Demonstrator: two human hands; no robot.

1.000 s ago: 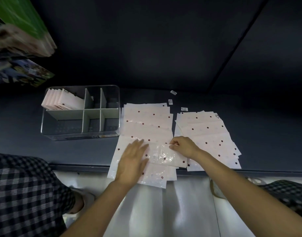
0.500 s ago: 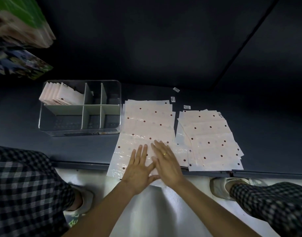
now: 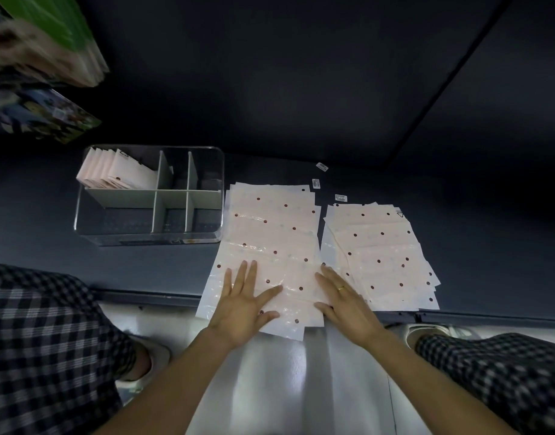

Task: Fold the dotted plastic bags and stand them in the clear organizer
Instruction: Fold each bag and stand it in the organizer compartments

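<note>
Plainly, writing: three small white stickers (image 3: 322,167) lie on the dark shelf (image 3: 458,246) beyond the bags; their print is too small to read.
Left hand (image 3: 241,304): flat, fingers straight and spread, pressing the near end of the left stack of dotted bags (image 3: 270,233).
Right hand (image 3: 345,301): flat, fingers straight, a ring on one finger, resting on that stack's right edge, apart from the left hand.
Right stack of dotted bags (image 3: 383,255): fanned, just beside the left stack.
Edges: the left stack's near end overhangs the shelf's front edge.
Clear organizer (image 3: 150,240): left of the stacks; folded bags (image 3: 119,174) stand in its far-left compartment.
Open room: bare shelf right of the right stack.
</note>
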